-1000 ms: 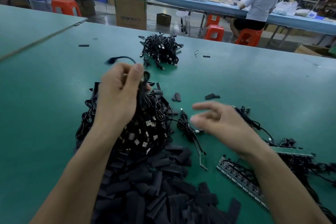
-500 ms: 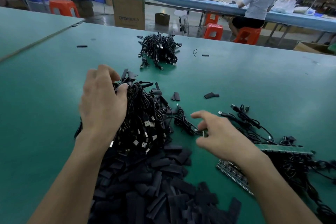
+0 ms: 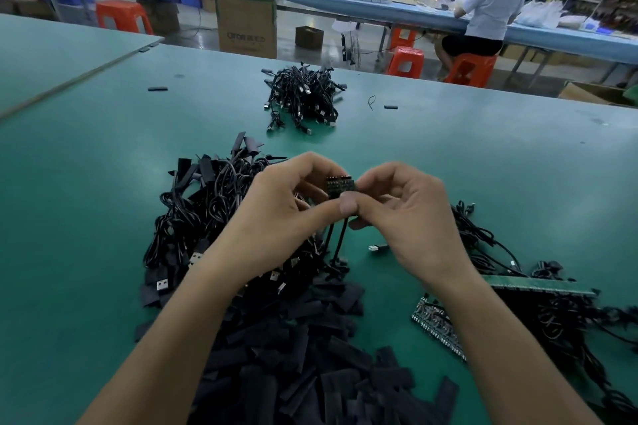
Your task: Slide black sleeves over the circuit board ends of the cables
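While the left hand (image 3: 276, 217) and right hand (image 3: 411, 217) are hovering together above the bench (image 3: 500, 162), each curled grip is pinching the small circuit board (image 3: 340, 185), its thin cable (image 3: 336, 238) hanging slack below; whether either grip is also holding a sleeve I cannot tell. Judging by looks, the board is seeming light, stiff and fragile at its pins, so its edges are offering the safest hold; the black sleeves (image 3: 293, 373) heaped nearby are looking soft and flat, needing their mouths pinched open.

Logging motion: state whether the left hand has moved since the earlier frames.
Yes. The left hand moved right across the cable pile, meeting the right hand at a circuit board.
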`<act>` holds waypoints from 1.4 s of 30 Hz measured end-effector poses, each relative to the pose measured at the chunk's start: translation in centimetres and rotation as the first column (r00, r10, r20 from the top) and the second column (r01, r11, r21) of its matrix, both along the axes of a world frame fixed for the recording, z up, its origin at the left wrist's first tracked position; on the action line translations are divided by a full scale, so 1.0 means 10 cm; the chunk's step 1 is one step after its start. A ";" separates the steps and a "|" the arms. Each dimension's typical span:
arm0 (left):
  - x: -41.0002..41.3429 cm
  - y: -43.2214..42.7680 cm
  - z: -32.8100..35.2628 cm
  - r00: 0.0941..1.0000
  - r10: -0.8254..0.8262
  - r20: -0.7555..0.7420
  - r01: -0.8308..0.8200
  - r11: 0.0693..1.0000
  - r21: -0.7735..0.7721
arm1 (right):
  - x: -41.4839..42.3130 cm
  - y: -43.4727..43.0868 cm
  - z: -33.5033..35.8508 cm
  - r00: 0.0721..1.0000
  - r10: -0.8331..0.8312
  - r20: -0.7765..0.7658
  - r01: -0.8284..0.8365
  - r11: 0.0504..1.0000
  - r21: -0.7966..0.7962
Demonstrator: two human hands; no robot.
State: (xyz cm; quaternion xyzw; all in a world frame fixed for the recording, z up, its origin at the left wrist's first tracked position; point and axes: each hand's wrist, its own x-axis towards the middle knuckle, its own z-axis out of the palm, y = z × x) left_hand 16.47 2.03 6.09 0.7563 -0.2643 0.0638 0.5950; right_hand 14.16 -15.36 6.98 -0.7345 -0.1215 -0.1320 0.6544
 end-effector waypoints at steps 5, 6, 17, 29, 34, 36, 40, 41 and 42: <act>0.01 -0.01 -0.01 0.989 -0.039 -0.143 0.020 0.991 -0.130 | 0.02 0.00 -0.07 0.999 0.045 -0.024 -0.045 0.999 -0.011; 0.01 -0.01 -0.01 0.986 -0.051 -0.161 0.025 0.987 -0.161 | 0.03 0.00 -0.09 0.998 0.053 -0.040 -0.054 0.998 -0.017; 0.02 -0.01 -0.04 0.944 -0.222 -0.242 0.130 0.930 -0.344 | -0.03 0.10 -0.12 0.919 0.313 -0.241 -0.199 0.893 0.403; 0.04 0.06 0.05 0.935 -0.246 -0.255 0.046 0.797 -0.602 | 0.10 -0.06 -0.06 0.928 -0.085 -0.363 0.244 0.874 0.419; 0.01 0.09 0.13 0.963 -0.190 -0.192 -0.003 0.703 -0.712 | 0.17 -0.20 0.02 0.878 -0.408 -0.251 0.477 0.694 0.540; 0.00 0.10 0.15 0.981 -0.103 -0.163 -0.030 0.752 -0.659 | 0.16 -0.17 0.04 0.874 -0.480 -0.080 0.452 0.740 0.498; -0.03 0.10 0.18 0.991 0.016 -0.136 -0.089 0.830 -0.550 | 0.07 -0.03 -0.08 0.902 -0.362 0.235 0.345 0.932 0.109; -0.05 0.09 0.19 0.992 0.037 -0.124 -0.097 0.847 -0.523 | 0.06 -0.01 -0.13 0.915 -0.307 0.261 0.318 0.948 -0.002; -0.06 0.09 0.20 0.992 0.060 -0.109 -0.107 0.864 -0.493 | 0.06 0.00 -0.19 0.924 -0.265 0.275 0.305 0.946 -0.113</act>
